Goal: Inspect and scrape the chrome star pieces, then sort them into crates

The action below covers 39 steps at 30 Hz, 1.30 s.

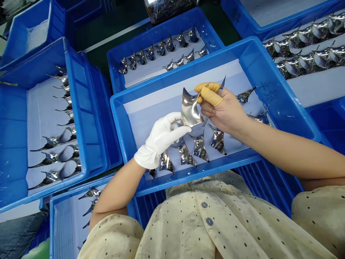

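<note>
A curved, mirror-bright metal piece (pixel 190 109) with pointed corners is held up over the middle blue bin (pixel 188 178). My left hand (pixel 163 133), in a white glove, grips its lower left edge between thumb and fingers. Yellow finger cots cover fingertips of my right hand (pixel 228 109), which is closed around a slim, pointed metal tool (pixel 222 83). Those covered fingers also meet the upper right edge of the piece. Below my hands, several similar metal pieces (pixel 199 146) lie in a row on the bin's white liner (pixel 151 108). My left hand partly hides some of them.
Behind stands another blue bin (pixel 111 68) with rows of shiny pieces (pixel 160 48). A stacked bin (pixel 93 144) at left holds more pieces (pixel 52 176). Further rows (pixel 312 36) lie at the right. One more bin (pixel 52 223) sits low at the left.
</note>
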Tool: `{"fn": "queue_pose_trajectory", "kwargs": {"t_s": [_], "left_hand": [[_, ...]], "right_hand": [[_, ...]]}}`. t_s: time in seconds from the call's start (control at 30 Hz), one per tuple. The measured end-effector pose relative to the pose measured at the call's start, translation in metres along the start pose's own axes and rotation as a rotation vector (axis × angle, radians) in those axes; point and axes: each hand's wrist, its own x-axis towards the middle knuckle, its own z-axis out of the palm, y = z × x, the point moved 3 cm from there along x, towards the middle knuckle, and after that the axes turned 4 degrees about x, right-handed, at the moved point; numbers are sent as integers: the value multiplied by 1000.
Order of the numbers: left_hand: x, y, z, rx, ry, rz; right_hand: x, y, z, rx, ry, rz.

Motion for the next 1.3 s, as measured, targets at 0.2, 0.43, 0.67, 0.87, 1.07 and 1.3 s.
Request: {"fn": "queue_pose_trajectory", "kwargs": {"t_s": [0.2,0.43,0.67,0.87,1.07,1.3], "left_hand": [[2,0,3,74,-51,-38],[3,-3,1,44,-42,-65],[11,-11,8,-64,-40,-37],[18,-4,-6,-523,21,-83],[18,7,-13,-788,-41,-129],[14,17,-20,-585,-48,-55]], "right_hand": [[-15,-12,7,-248,84,-237],[-14,-7,8,-297,59,-278],[-27,-13,19,-441,-184,-362],[-27,-21,10,-698,-281,-563],[-30,-18,16,-856,-420,-748],[-20,-41,35,-1261,-403,-1142]]}}
